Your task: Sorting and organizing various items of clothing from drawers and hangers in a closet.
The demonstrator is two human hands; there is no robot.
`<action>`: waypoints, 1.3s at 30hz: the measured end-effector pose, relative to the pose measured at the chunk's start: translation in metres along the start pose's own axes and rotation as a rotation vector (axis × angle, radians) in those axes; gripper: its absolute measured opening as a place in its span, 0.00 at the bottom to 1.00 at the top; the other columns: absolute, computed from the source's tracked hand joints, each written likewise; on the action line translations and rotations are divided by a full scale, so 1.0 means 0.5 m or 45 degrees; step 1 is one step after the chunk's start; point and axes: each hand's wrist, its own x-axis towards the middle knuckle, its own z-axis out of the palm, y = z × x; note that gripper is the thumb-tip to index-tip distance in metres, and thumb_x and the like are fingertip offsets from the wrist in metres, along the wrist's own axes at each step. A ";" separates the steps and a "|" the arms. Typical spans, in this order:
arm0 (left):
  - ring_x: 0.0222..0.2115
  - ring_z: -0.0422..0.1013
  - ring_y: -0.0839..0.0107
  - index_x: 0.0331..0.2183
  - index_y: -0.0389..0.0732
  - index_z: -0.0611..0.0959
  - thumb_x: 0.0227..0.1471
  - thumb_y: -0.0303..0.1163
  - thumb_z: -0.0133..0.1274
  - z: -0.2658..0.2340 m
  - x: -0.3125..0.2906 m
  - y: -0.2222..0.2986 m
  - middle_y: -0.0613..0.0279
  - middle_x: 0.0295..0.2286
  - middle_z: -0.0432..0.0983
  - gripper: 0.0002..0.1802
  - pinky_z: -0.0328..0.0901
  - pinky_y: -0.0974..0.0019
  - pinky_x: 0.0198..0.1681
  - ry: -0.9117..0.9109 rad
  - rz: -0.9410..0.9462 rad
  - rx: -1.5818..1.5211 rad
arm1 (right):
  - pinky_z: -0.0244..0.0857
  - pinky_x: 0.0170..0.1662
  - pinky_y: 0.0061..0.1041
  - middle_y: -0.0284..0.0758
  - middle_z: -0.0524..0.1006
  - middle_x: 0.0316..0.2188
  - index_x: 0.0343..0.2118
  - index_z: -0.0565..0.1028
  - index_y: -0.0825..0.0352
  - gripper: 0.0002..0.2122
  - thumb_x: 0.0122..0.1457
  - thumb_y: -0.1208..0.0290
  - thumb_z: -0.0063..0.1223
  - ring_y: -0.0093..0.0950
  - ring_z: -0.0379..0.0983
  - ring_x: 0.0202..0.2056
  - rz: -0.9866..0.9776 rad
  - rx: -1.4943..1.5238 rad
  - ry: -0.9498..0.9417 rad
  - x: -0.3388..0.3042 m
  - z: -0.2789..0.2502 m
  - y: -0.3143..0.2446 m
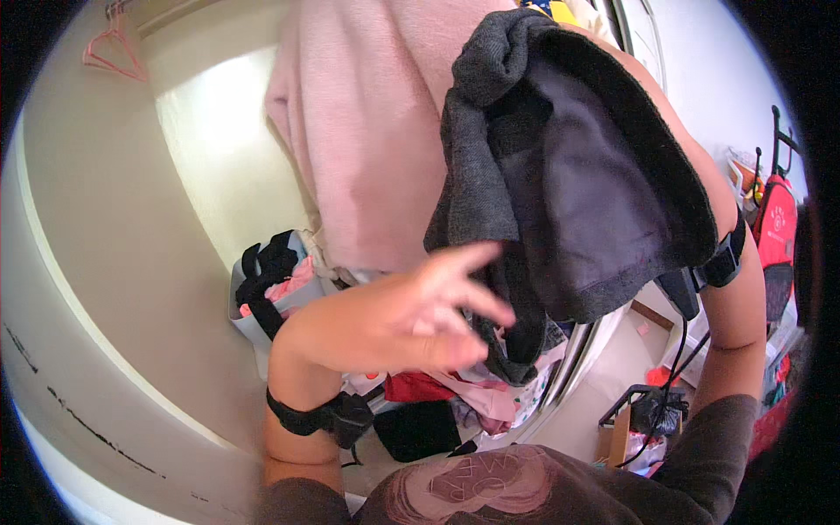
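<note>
A dark grey woollen garment (477, 166), probably a coat, hangs bunched in front of me with its smooth dark lining (604, 192) turned my way. My left hand (437, 315), slightly blurred, is in front of the garment's lower left part. Its fingers are spread, and nothing shows between them. My right forearm (722, 175) rises along the garment's right edge and passes behind it. The cloth hides my right hand and its fingers, so its grip cannot be seen. Behind the garment hangs a large, fluffy, pale pink piece of cloth (367, 131).
Pink hangers (114, 52) hang at the upper left. Below the pink cloth stands a pale bin (236, 302) with black and pink clothes. More clothes (486, 398) lie low in the middle. A cardboard box (619, 437) and a red bag (774, 227) are at the right.
</note>
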 end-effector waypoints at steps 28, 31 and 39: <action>0.46 0.70 0.66 0.52 0.34 0.66 0.40 0.13 0.53 0.027 0.087 -0.063 0.57 0.45 0.73 0.34 0.63 0.65 0.52 0.669 0.477 -0.356 | 0.53 0.60 0.34 0.40 0.68 0.52 0.59 0.61 0.66 0.27 0.60 0.60 0.53 0.35 0.61 0.56 0.224 -0.411 0.256 -0.415 0.126 0.321; 0.45 0.71 0.65 0.48 0.30 0.69 0.44 0.15 0.53 0.056 0.085 -0.105 0.53 0.42 0.74 0.26 0.65 0.64 0.50 0.540 0.217 -0.495 | 0.57 0.54 0.30 0.37 0.71 0.45 0.55 0.67 0.67 0.27 0.64 0.48 0.40 0.30 0.67 0.48 0.702 0.347 0.496 -0.469 0.178 0.306; 0.44 0.72 0.65 0.48 0.27 0.69 0.50 0.20 0.53 0.094 0.083 -0.162 0.49 0.41 0.75 0.22 0.64 0.65 0.51 0.570 0.225 -0.608 | 0.61 0.52 0.22 0.34 0.71 0.50 0.57 0.66 0.65 0.21 0.63 0.62 0.49 0.21 0.66 0.50 0.788 0.091 0.260 -0.531 0.201 0.305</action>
